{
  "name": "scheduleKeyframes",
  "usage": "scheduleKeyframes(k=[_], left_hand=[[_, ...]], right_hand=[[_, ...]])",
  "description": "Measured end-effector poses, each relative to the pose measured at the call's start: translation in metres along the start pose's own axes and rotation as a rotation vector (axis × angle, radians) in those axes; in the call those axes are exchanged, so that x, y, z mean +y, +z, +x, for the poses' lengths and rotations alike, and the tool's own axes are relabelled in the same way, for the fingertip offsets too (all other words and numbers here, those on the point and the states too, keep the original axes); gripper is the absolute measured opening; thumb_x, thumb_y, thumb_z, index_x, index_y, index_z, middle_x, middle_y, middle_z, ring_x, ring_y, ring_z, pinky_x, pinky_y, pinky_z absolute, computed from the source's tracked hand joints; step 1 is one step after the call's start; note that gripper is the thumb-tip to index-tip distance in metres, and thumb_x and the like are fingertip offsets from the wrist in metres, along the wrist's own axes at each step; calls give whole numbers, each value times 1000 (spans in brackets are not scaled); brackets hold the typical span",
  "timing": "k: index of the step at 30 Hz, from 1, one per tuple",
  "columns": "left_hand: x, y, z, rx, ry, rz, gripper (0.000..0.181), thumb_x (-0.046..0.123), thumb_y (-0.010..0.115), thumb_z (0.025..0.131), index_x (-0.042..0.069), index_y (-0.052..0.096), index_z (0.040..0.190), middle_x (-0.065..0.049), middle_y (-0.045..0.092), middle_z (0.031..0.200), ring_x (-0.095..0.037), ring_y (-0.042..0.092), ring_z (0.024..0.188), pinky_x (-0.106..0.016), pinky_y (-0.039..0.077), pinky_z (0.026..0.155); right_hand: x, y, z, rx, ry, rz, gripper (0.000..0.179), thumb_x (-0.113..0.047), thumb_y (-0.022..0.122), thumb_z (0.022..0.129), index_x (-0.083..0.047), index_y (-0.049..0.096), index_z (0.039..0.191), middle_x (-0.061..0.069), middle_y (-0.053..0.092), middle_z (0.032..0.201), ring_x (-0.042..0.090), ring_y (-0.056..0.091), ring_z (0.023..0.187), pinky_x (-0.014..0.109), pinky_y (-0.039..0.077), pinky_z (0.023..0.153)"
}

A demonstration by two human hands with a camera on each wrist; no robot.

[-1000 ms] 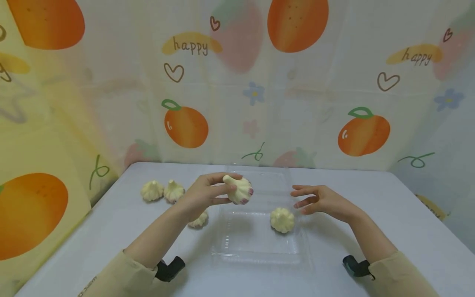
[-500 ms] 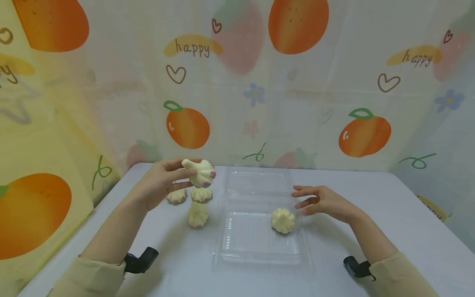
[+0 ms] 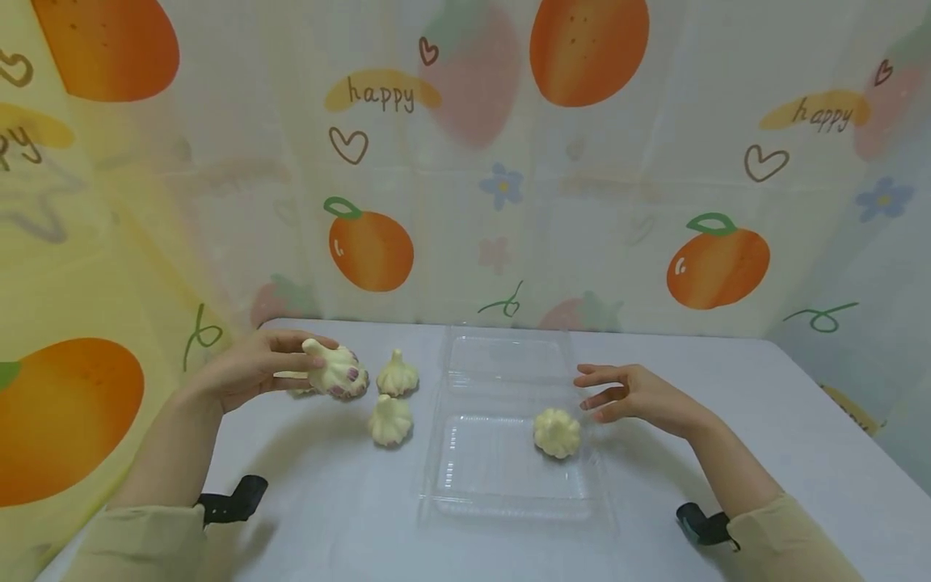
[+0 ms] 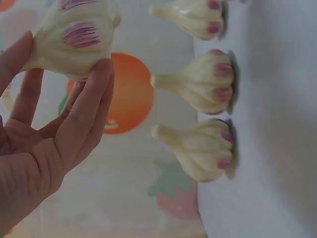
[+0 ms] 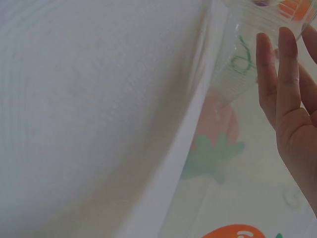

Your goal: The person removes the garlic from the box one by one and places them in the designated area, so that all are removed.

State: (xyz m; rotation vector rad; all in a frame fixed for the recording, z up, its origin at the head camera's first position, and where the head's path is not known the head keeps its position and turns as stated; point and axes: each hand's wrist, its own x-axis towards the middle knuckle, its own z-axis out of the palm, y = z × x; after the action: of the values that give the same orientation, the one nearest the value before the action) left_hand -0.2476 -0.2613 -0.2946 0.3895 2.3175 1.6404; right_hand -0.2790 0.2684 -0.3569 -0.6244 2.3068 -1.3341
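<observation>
My left hand (image 3: 250,368) pinches a cream garlic bulb (image 3: 329,368) with purple patches, held up at the table's left. Its stem tilts toward the upper left. Partly behind it sits another bulb (image 3: 358,386); one more is mostly hidden beneath the fingers. Two further bulbs stand to their right, one at the back (image 3: 397,375) and one nearer me (image 3: 390,422). A clear plastic clamshell box (image 3: 487,477) lies opened out mid-table, with a single bulb (image 3: 557,434) in its near half at the right. Beside that box my right hand (image 3: 642,398) hovers, fingers loosely bent, holding nothing.
A white cloth covers the table (image 3: 727,453). Behind it hangs a fruit-print curtain (image 3: 611,162). Black straps (image 3: 236,499) with wrist cameras sit below each hand.
Carrying the garlic bulb, my left hand has moved left from over the box, then lowered toward the other bulbs. That uncovers the two bulbs nearest the box. My right hand stays in place.
</observation>
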Motion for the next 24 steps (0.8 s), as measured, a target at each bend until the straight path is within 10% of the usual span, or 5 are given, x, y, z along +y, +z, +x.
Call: scheduleKeyframes(k=[12,24], left_hand=[[-36,-8,2,-38,-134,33,49,17,68,92,-7,55,133,15,70,110,0,66,100,-29,58,89],[-59,-1,10,-62,-193,83,50,19,70,89,-6,58,131,8,68,114,-3,63,98,-32,58,90]], right_hand=[[-3,0,-1,-13,-24,13,59,-9,68,89,10,47,140,25,19,163,33,64,122,19,54,90],[-3,0,-1,-5,-15,12,56,-8,67,89,8,48,140,24,20,164,33,63,123,19,54,90]])
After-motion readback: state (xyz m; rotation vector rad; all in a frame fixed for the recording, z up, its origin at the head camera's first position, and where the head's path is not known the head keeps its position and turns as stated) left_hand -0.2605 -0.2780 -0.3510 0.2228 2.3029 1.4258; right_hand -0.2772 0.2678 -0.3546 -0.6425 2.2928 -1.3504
